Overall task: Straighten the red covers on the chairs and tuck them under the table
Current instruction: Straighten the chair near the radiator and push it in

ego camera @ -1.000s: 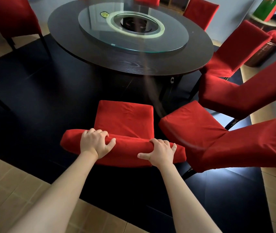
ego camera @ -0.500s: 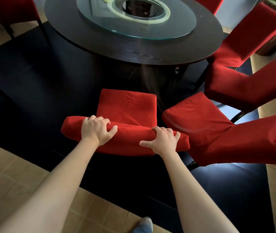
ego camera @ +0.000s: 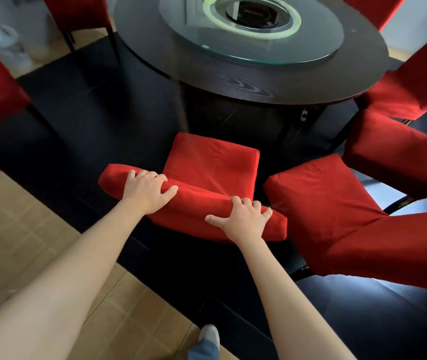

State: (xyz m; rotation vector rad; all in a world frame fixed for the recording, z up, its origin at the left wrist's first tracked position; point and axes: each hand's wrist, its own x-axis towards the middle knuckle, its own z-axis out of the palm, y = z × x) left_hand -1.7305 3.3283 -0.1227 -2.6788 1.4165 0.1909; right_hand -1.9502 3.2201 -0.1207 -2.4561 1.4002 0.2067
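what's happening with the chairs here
A person stands behind a red-covered chair and grips the top of its backrest with both hands: the left hand near one end, the right hand near the other. The chair faces the round dark table, which carries a glass turntable, but its seat is not yet under the table edge. A second covered chair stands close on the right, angled away, also not tucked in. More red chairs ring the table.
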